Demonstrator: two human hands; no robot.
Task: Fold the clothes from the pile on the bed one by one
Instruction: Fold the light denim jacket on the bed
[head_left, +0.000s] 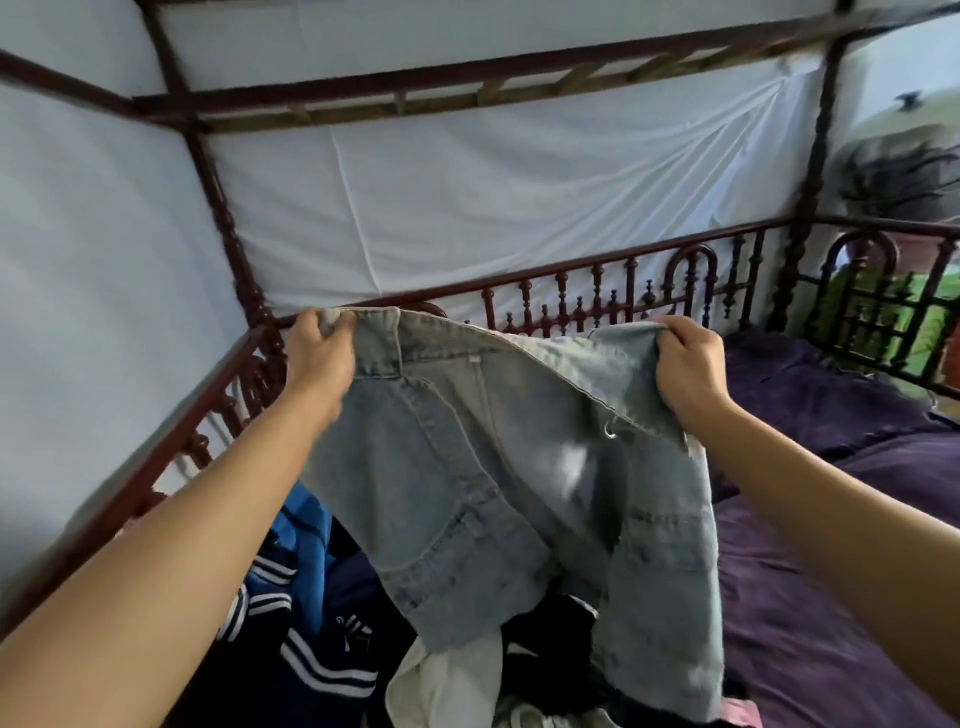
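From the head camera, both bare forearms reach forward over the bed, which is covered in a dark purple sheet. The left hand has its fingers curled tightly round one end of the waistband of a pair of light blue denim shorts, and the right hand grips the other end in the same way, so the garment hangs spread between them in the air, above the near part of the bed. The fingertips of both hands are buried in bunched cloth and cannot be seen. The lower hems of the shorts look frayed, and the right leg is cut off near the bottom edge of the view. Under and behind the hanging denim lies the pile of clothes, largely hidden by it: a bright blue piece, a navy garment with white stripes, something white and a scrap of pink can be picked out, but what each item is cannot be told. A dark red turned-wood railing runs round the far sides of the bed, with white cloth stretched behind it. Past the right corner post the room is smeared and green, too blurred to read.
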